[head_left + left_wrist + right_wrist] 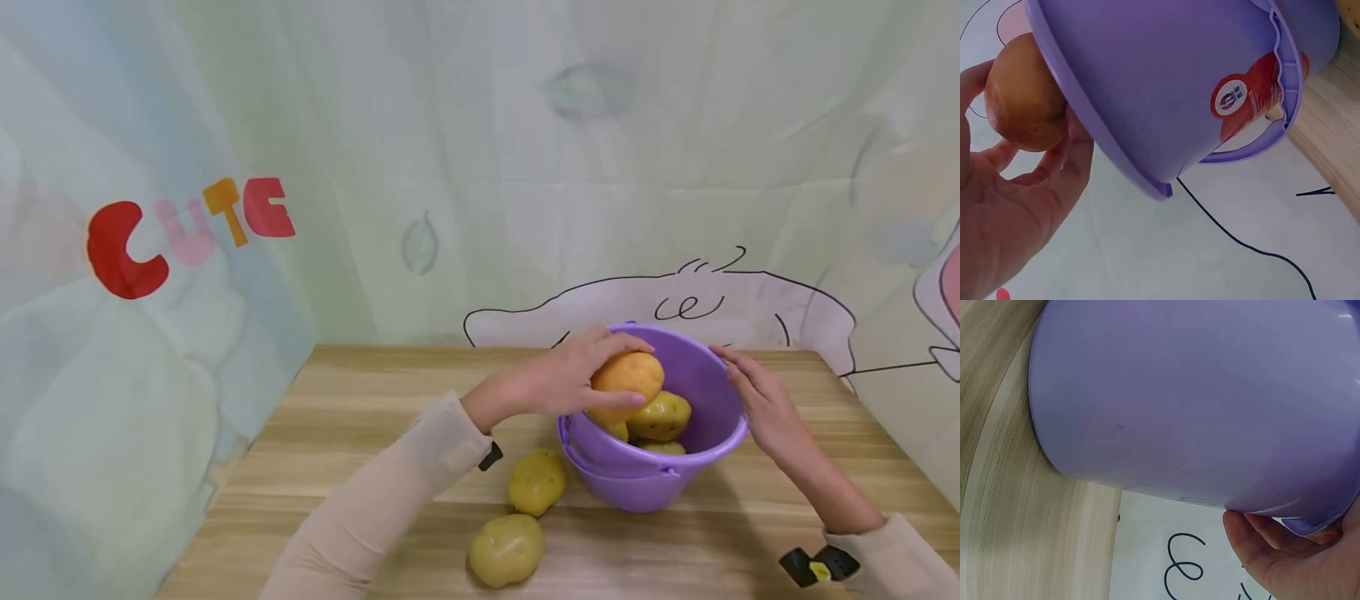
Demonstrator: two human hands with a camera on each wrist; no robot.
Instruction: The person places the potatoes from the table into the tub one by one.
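My left hand (pixel 577 375) grips a roundish orange piece of produce (pixel 628 377) just over the near-left rim of a purple bucket (pixel 720 417). Seen from the left wrist, the same piece (pixel 1025 94) has a dimple on one side, with fingers and thumb around it. Inside the bucket lie several yellow potatoes (pixel 662 417), partly hidden by the wall. My right hand (pixel 768 408) rests against the bucket's right side with fairly straight fingers at the rim. From the right wrist, fingertips (pixel 1238 528) touch the outer wall below the rim.
Two potatoes lie on the wooden table (pixel 390 375) left of the bucket: one (pixel 537 482) close to it, the other (pixel 507 550) nearer me. The bucket's handle (pixel 1254 150) hangs down its side. A printed curtain (pixel 450 167) stands behind the table.
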